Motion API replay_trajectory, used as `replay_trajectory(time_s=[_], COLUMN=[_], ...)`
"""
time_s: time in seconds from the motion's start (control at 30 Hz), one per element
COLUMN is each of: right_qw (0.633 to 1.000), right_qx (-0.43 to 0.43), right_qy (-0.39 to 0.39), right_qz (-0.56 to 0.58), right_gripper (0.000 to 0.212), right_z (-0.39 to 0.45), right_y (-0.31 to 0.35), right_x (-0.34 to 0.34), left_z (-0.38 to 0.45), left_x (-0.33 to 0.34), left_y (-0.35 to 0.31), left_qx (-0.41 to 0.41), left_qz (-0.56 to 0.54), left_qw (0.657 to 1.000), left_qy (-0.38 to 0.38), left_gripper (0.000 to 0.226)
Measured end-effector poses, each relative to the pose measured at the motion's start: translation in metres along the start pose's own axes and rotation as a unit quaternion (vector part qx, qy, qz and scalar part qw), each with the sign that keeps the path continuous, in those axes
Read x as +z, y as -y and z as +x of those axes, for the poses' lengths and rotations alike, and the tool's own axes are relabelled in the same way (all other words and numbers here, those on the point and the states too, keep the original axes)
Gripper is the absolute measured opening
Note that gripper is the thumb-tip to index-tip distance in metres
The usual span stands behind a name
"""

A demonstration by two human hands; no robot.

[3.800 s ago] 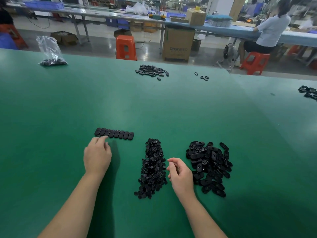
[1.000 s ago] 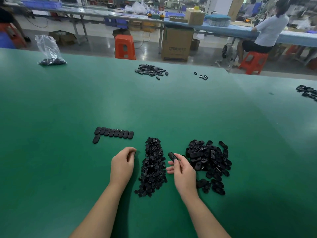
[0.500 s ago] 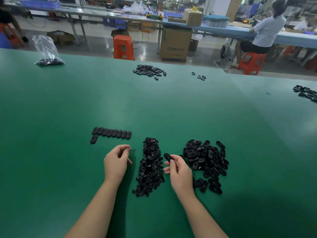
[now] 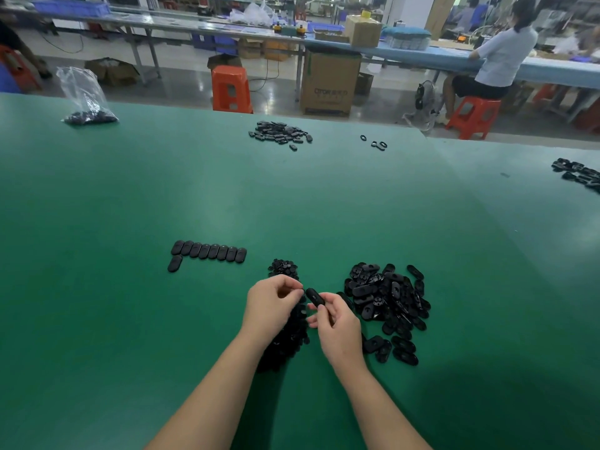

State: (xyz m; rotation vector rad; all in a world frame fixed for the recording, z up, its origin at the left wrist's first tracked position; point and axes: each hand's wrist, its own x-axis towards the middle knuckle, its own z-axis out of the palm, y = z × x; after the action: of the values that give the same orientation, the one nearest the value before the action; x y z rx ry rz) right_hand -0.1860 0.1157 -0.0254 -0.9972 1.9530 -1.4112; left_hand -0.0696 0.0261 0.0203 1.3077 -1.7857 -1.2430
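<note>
My right hand (image 4: pixel 337 326) pinches a black oval plastic shell (image 4: pixel 315 296) and holds it up between the two piles. My left hand (image 4: pixel 271 306) has its fingers curled with the fingertips at the shell's left end; whether they pinch a small part is hidden. Under the left hand lies a narrow pile of small black parts (image 4: pixel 284 339). To the right lies a wider pile of black oval shells (image 4: pixel 388 300). A tidy row of oval pieces (image 4: pixel 209 251) lies to the left, with one single piece (image 4: pixel 174 264) just below its left end.
The green table (image 4: pixel 130 190) stretches far ahead. At the far side lie another pile of black parts (image 4: pixel 281 134), three black rings (image 4: pixel 376 143) and a plastic bag of parts (image 4: pixel 86 99). More parts (image 4: pixel 579 175) lie at the right edge. A person sits beyond.
My left hand moved right from beside the small-parts pile to meet the shell held by my right hand. The right hand has lifted the shell slightly toward the left hand.
</note>
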Motion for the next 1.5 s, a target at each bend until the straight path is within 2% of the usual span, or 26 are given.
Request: replay_trajectory(time_s=[0.27, 0.8, 0.97, 1.1, 1.2, 1.33, 1.5], right_qw=[1.000, 1.000, 0.999, 0.999, 0.999, 0.998, 0.999], right_qx=[0.002, 0.011, 0.012, 0.018, 0.026, 0.021, 0.004], right_qy=[-0.012, -0.013, -0.020, -0.026, -0.036, -0.044, -0.032], right_qz=[-0.017, -0.023, -0.028, -0.010, 0.026, 0.050, 0.032], right_gripper=[0.017, 0.016, 0.016, 0.016, 0.013, 0.014, 0.017], right_z=[0.001, 0.002, 0.002, 0.004, 0.005, 0.005, 0.004], right_y=[-0.003, -0.003, -0.004, -0.005, -0.005, -0.005, -0.005], right_x=[-0.002, -0.004, -0.004, -0.004, -0.004, -0.003, -0.003], left_z=[-0.007, -0.006, -0.005, -0.010, -0.014, -0.017, -0.016], left_x=[0.022, 0.029, 0.032, 0.035, 0.038, 0.035, 0.031], left_y=[-0.009, -0.012, -0.013, -0.008, 0.000, 0.002, 0.000], left_qx=[0.010, -0.012, 0.018, 0.082, 0.142, 0.186, 0.171], left_qz=[0.076, 0.069, 0.105, 0.163, 0.199, 0.203, 0.168], left_qw=[0.997, 0.997, 0.994, 0.983, 0.969, 0.961, 0.971], left_qy=[0.014, -0.011, -0.026, -0.028, -0.025, -0.022, -0.021], left_gripper=[0.014, 0.020, 0.018, 0.007, 0.018, 0.019, 0.011])
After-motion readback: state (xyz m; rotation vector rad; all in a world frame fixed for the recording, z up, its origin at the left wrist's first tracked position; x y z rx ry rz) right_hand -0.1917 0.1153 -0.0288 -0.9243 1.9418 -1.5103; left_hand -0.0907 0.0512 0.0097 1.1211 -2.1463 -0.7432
